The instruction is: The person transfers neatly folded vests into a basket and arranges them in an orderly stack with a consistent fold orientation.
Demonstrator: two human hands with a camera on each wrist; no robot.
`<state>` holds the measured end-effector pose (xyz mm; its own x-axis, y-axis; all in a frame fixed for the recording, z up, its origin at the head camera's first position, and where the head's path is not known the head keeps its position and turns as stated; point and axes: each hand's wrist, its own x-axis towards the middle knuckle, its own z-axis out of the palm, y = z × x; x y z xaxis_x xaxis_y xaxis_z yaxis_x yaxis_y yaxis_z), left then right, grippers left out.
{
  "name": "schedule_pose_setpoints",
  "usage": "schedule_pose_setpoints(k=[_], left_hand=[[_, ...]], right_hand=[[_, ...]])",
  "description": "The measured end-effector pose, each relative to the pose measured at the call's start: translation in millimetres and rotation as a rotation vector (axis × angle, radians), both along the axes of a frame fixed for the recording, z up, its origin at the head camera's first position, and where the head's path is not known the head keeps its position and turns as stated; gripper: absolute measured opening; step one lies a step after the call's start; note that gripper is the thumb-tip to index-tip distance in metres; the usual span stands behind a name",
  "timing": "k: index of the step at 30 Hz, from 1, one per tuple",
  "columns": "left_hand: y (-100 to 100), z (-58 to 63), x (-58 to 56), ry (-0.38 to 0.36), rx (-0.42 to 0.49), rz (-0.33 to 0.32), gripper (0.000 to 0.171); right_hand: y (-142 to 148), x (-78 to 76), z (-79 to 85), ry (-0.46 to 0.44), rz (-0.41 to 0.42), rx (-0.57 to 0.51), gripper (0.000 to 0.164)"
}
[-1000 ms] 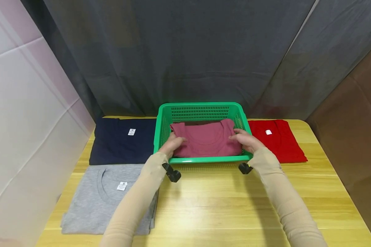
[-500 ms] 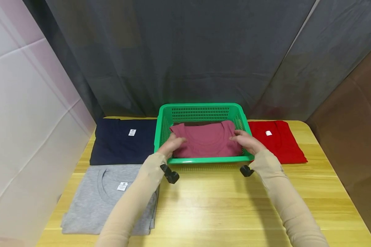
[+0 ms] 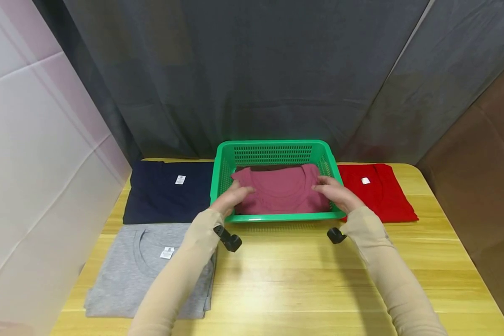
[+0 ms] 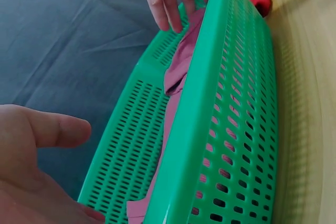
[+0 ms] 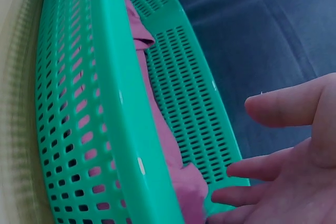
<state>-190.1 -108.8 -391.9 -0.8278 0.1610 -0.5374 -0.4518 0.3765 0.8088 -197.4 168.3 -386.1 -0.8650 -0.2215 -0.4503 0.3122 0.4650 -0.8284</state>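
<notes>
A folded dusty-pink T-shirt [image 3: 283, 189] lies in a green plastic basket [image 3: 277, 217], over a dark brown cloth [image 3: 260, 167] that shows along its back edge. My left hand [image 3: 234, 196] is at the shirt's left side, thumb and fingers spread apart. My right hand [image 3: 338, 192] is at its right side, with fingers extended. In the left wrist view the left thumb [image 4: 60, 129] stands out straight above the basket. The right wrist view shows the right palm [image 5: 299, 177] with loose, separated fingers; neither hand grips the cloth.
A navy folded T-shirt [image 3: 164, 198] lies left of the basket, and a grey folded stack [image 3: 122, 275] sits in front of it. To the right is a red folded shirt [image 3: 375, 196]. A dark curtain [image 3: 252, 79] hangs behind the wooden table [image 3: 294, 280].
Both wrists have drifted slightly outward, away from each other. The pink T-shirt stays in the basket with almost no movement.
</notes>
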Motion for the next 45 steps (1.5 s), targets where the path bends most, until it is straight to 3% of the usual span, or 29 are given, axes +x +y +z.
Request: schedule_pose_setpoints(k=[7,16,26,35,41,45], left_hand=[[-4.0,4.4,4.4,0.017,0.019,-0.021,0.083],[-13.1,15.4,16.4,0.026,0.024,-0.030,0.079],[-22.4,30.4,35.1,0.127,0.085,-0.057,0.075],[-41.1,43.5,56.0,0.164,0.082,-0.079,0.077],[-64.5,48.6,68.8,0.205,0.117,-0.049,0.076],[-83.0,51.0,76.7,0.221,0.095,-0.030,0.076]], right_hand=[[-2.1,8.3,5.5,0.030,-0.017,0.012,0.059],[-12.1,30.0,14.8,0.086,0.019,-0.027,0.062],[-33.1,56.7,17.5,0.184,0.067,-0.075,0.063],[-54.6,80.4,17.4,0.204,0.083,-0.237,0.062],[-75.8,100.4,14.7,0.205,0.162,-0.408,0.064],[-89.7,112.1,13.7,0.211,0.221,-0.452,0.064]])
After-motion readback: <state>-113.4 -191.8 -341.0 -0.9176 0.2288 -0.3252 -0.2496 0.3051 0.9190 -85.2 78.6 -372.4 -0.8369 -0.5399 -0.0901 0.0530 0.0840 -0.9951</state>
